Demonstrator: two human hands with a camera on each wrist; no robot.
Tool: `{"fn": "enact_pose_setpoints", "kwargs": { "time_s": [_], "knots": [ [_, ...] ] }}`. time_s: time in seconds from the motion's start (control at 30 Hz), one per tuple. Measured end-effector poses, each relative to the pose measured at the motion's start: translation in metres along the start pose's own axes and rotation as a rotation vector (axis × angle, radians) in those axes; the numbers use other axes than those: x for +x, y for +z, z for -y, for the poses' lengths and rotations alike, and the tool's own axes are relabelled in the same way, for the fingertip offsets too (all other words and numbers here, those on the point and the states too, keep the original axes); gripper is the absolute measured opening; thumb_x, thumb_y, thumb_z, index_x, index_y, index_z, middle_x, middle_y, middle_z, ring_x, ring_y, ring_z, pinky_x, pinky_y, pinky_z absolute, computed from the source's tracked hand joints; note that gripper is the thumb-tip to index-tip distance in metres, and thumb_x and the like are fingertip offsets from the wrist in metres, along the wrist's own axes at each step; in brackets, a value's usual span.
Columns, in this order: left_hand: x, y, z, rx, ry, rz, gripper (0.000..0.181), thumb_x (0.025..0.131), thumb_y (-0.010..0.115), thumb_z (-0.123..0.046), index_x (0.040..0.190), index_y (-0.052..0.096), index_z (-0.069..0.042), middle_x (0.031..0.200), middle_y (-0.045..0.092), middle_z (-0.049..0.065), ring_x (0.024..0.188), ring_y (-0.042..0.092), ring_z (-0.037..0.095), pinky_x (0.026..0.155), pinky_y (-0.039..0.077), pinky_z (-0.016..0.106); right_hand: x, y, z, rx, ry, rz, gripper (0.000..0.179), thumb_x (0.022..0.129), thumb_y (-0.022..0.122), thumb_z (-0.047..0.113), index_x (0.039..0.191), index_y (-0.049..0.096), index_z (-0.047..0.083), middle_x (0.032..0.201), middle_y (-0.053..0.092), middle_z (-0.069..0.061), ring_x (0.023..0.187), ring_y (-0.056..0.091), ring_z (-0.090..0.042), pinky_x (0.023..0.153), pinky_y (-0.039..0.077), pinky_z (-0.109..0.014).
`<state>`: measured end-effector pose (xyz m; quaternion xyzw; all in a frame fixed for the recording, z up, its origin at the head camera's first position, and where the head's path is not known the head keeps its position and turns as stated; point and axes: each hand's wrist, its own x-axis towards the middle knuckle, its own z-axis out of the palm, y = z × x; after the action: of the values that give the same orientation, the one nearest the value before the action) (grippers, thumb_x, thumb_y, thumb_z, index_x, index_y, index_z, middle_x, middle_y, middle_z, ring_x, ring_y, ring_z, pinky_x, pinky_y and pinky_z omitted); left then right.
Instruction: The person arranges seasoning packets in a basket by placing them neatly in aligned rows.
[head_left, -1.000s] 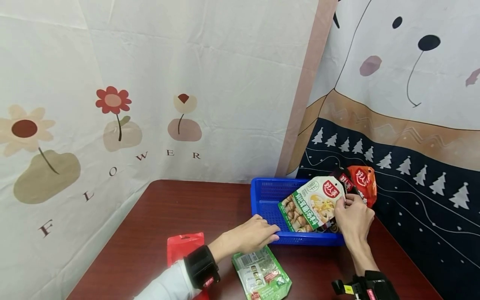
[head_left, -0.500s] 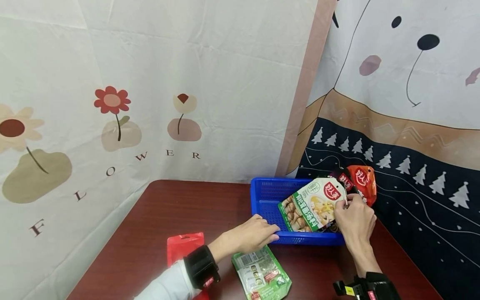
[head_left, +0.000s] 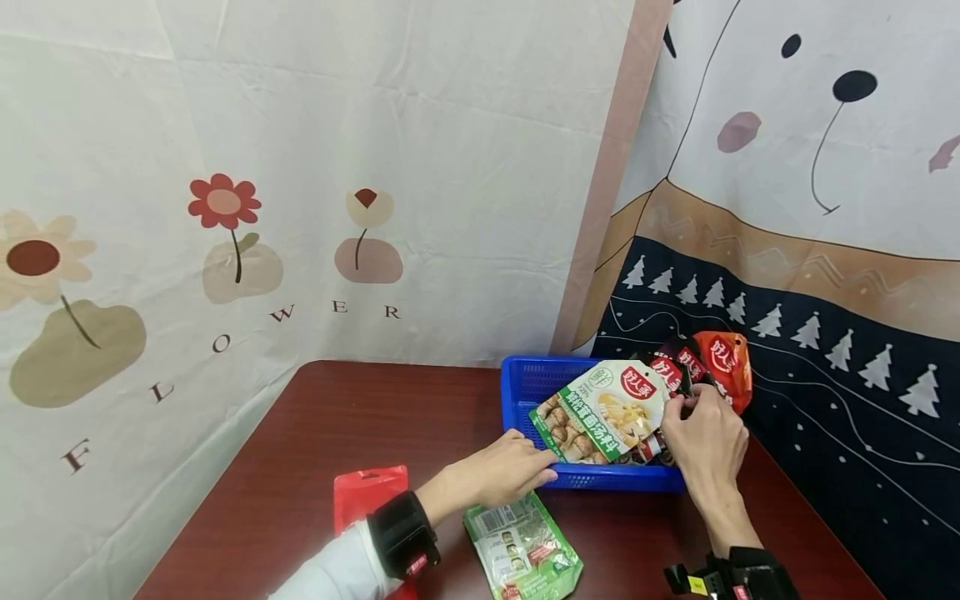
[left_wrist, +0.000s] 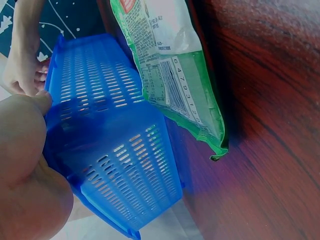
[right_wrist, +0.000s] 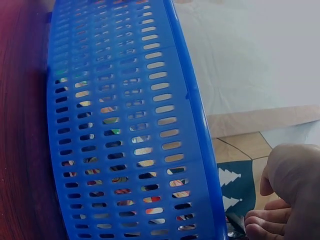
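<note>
My left hand [head_left: 513,468] grips the front-left rim of a blue plastic basket [head_left: 622,477]; in the left wrist view the thumb [left_wrist: 42,102] lies against that rim. Inside leans a white and green food pouch [head_left: 600,412] with mushrooms pictured on it. Behind its right edge shows a black pouch [head_left: 667,371] with a red logo. At the basket's right side my right hand [head_left: 708,433] has curled fingers that seem to pinch the black pouch's edge, partly hidden. An orange-red pouch [head_left: 726,358] stands at the back right.
A green pouch [head_left: 525,546] lies on the brown table [head_left: 405,417] in front of the basket. Left of it a red pouch [head_left: 367,496] is partly covered by my left forearm. Printed cloth [head_left: 450,208] hangs behind the table.
The white and green pouch has shifted left inside the basket, exposing more of the black pouch behind it. My right hand has moved slightly left; my left hand keeps its place.
</note>
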<state>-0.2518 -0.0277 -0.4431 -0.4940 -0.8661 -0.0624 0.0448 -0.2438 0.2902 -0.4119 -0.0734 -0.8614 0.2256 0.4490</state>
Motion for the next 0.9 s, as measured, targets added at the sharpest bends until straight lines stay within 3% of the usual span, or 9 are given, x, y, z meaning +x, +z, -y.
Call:
{"fn": "enact_pose_setpoints", "kwargs": {
  "time_s": [0.13,0.3,0.47,0.7,0.9],
  "knots": [
    [0.000,-0.001,-0.001,-0.015,-0.008,0.004,0.038,0.125,0.039,-0.039,0.142,0.068,-0.022,0.094,0.069,-0.015,0.094,0.060,0.004,0.112,0.049,0.032,-0.002,0.003,0.003,0.057,-0.084,0.014,0.030,0.101,0.070,0.013,0.119,0.073,-0.011,0.105,0.077,-0.034,0.096,0.071,-0.054,0.087,0.056,-0.070],
    [-0.001,-0.004,0.001,-0.063,-0.003,0.002,0.039,0.124,0.043,-0.038,0.147,0.069,-0.020,0.121,0.080,-0.009,0.119,0.072,0.008,0.121,0.049,0.035,-0.002,0.006,0.008,0.159,-0.232,0.091,0.036,0.100,0.075,0.010,0.131,0.072,-0.008,0.130,0.075,-0.034,0.123,0.064,-0.054,0.108,0.051,-0.071],
    [-0.002,-0.011,0.005,-0.129,0.029,-0.025,0.041,0.123,0.047,-0.038,0.148,0.070,-0.015,0.141,0.078,-0.002,0.139,0.069,0.012,0.127,0.048,0.034,-0.003,0.008,0.012,0.239,-0.365,0.184,0.046,0.098,0.078,0.009,0.141,0.069,-0.007,0.148,0.069,-0.032,0.141,0.057,-0.054,0.118,0.042,-0.076],
    [-0.013,-0.031,0.011,-0.176,0.035,-0.068,0.040,0.123,0.049,-0.037,0.147,0.070,-0.014,0.145,0.075,0.002,0.144,0.065,0.016,0.128,0.048,0.035,-0.009,0.007,0.022,0.274,-0.449,0.301,0.052,0.101,0.077,0.013,0.150,0.065,-0.003,0.163,0.058,-0.030,0.156,0.047,-0.055,0.130,0.035,-0.074],
    [-0.038,-0.051,0.023,-0.215,0.000,-0.151,0.039,0.121,0.055,-0.033,0.149,0.069,-0.011,0.147,0.076,0.006,0.144,0.067,0.023,0.126,0.052,0.044,-0.020,0.005,0.035,0.281,-0.488,0.394,0.057,0.105,0.076,0.017,0.158,0.061,0.003,0.168,0.056,-0.025,0.162,0.042,-0.052,0.134,0.033,-0.071]
  ]
}}
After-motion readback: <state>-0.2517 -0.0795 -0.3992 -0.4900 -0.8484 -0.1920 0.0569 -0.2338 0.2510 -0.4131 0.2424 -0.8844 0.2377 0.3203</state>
